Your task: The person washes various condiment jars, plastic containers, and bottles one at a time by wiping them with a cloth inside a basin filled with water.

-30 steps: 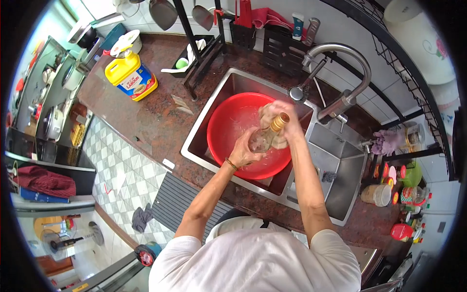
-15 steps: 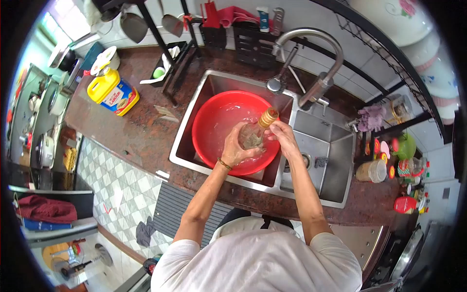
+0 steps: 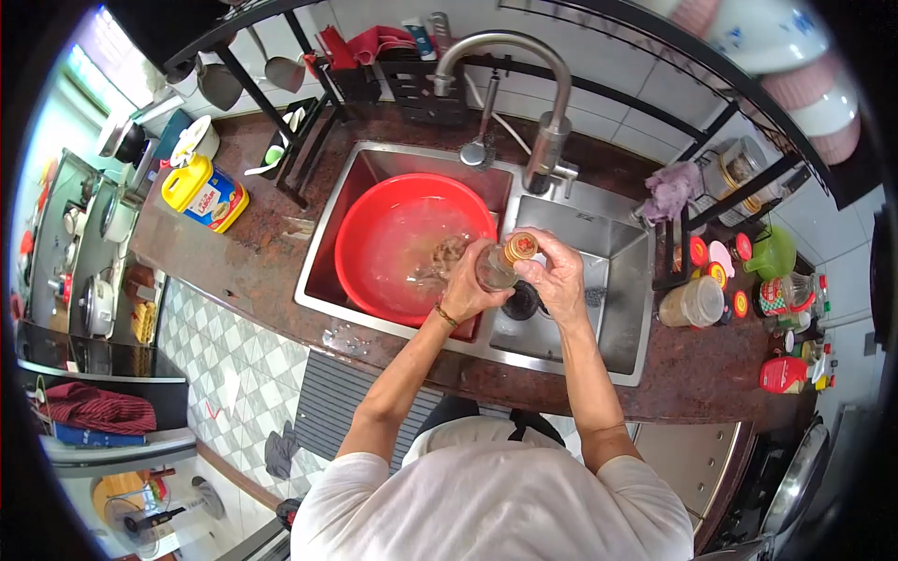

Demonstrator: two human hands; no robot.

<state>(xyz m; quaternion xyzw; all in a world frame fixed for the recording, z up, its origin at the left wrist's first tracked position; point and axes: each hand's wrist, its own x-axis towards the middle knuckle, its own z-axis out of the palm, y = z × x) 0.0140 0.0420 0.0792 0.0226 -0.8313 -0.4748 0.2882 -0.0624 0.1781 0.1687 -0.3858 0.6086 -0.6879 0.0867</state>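
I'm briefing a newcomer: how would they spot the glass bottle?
Start at the steel double sink, with a red basin in its left half. At that basin's right edge, the left hand and right hand hold the glass bottle. Its gold cap sets it apart from the pale-lidded container on the counter.

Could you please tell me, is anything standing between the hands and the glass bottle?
Nothing visible: the left hand holds the glass bottle around its body, and the right hand touches it near its gold cap.
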